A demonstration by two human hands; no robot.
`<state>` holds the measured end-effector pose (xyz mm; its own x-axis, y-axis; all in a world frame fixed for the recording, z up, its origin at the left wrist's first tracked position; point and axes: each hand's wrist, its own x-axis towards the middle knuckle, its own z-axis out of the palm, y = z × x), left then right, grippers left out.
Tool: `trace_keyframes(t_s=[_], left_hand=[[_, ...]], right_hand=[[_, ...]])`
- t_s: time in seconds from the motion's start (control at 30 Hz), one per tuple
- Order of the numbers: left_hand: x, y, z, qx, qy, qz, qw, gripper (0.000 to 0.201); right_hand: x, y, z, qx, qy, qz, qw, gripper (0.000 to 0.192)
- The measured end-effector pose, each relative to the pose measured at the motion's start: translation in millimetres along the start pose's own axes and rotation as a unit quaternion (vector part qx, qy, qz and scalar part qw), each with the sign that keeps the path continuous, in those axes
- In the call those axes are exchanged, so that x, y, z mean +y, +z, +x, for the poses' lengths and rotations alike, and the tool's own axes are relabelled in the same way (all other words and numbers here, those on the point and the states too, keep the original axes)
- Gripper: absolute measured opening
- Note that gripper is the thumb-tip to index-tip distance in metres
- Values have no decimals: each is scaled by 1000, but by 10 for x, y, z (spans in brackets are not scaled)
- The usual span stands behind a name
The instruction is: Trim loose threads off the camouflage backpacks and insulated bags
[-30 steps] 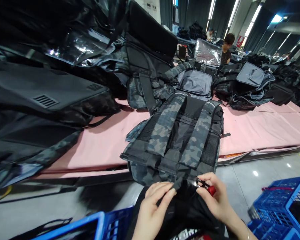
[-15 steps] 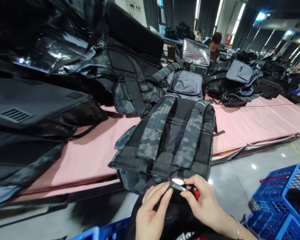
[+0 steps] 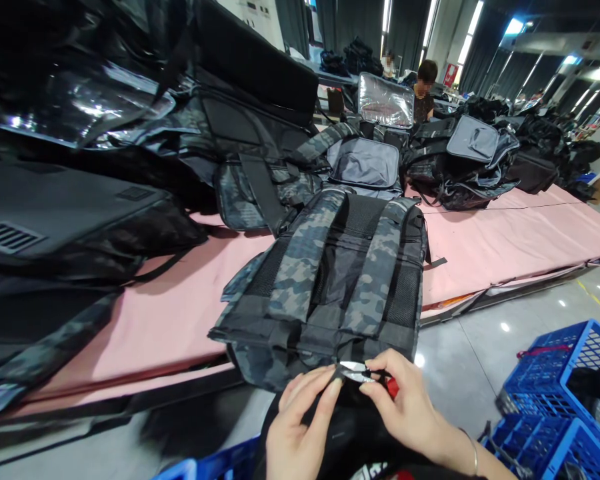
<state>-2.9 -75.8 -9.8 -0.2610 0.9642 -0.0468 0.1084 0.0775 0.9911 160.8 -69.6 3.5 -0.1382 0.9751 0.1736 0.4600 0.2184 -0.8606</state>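
- The left hand [image 3: 300, 433] was raised just below the near edge of the camouflage backpack [image 3: 330, 280], its fingertips [image 3: 333, 385] pinched together on a dark bit of strap or thread at that edge; what exactly they pinched was too small to tell.
- The right hand [image 3: 410, 413] sat just right of the left hand, fingers clamped around a small pair of thread snips [image 3: 357, 372] with a red handle, the metal tips pointing left and meeting the left fingertips at the backpack's near edge.
- A thin bracelet showed on the right wrist.
- Black fabric [image 3: 350, 433] lay under both hands, nearer than the backpack.
- Blue plastic crates [image 3: 555, 413] stood on the grey floor to the right of the backpack; another blue edge showed below and left of the hands.
- The camouflage backpack lay flat, straps up, on the pink table cover [image 3: 505, 247], with its near end hanging over the table's edge.
- Left of the backpack, dark bags [image 3: 70, 220] were piled on the table.
- Just behind the backpack lay an open bag with a grey lining [image 3: 365, 163], and right of that a heap of more bags [image 3: 470, 160].
- Far beyond the backpack, a seated person [image 3: 424, 87] sat among further bags under ceiling strip lights.
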Motion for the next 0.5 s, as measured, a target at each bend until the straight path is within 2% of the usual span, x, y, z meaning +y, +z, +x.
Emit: trace_keyframes(t_s=[0.13,0.23,0.37,0.5], left_hand=[[-7,-4,-5,-6,12,7,1000,14],[-31,-53,-11,-3,51,49,997,13],[-48,-198,11,52,161,148,975,17],[-84,-308,65,36,271,244,931,7]], right_hand=[[2,11,19,13,9,9,1000,5],[15,7,16,6,51,78,996,8],[31,-26,13,-7,78,143,987,13],[23,-50,23,-23,71,128,989,11]])
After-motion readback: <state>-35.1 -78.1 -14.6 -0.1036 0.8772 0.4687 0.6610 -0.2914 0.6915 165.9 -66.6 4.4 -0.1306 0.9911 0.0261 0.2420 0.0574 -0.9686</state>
